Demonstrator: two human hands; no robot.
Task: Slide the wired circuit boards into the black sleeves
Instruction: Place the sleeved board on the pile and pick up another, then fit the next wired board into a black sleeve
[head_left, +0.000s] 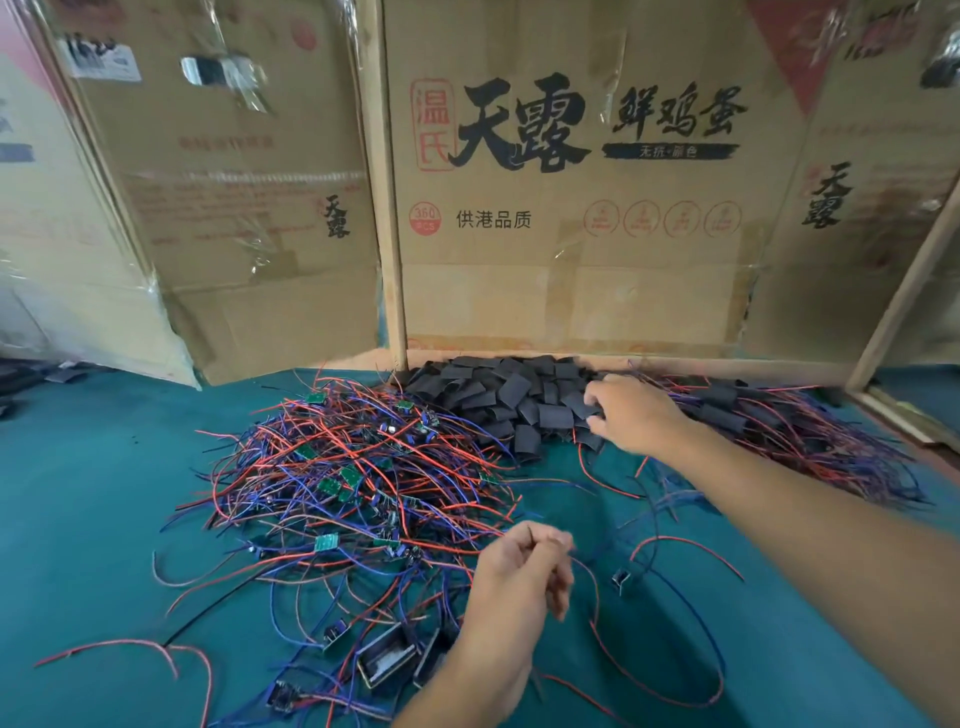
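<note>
While right hand (631, 413) reaches onto the black sleeves (498, 400), fingers curled pinching one, left hand (519, 577) pinches thin wires (592, 582). Tangled wired circuit boards (343, 478) beside.

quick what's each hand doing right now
Left hand: fingers pinch thin wires.
Right hand: fingers curled on the black sleeve pile; whether one is gripped cannot be told.
</note>
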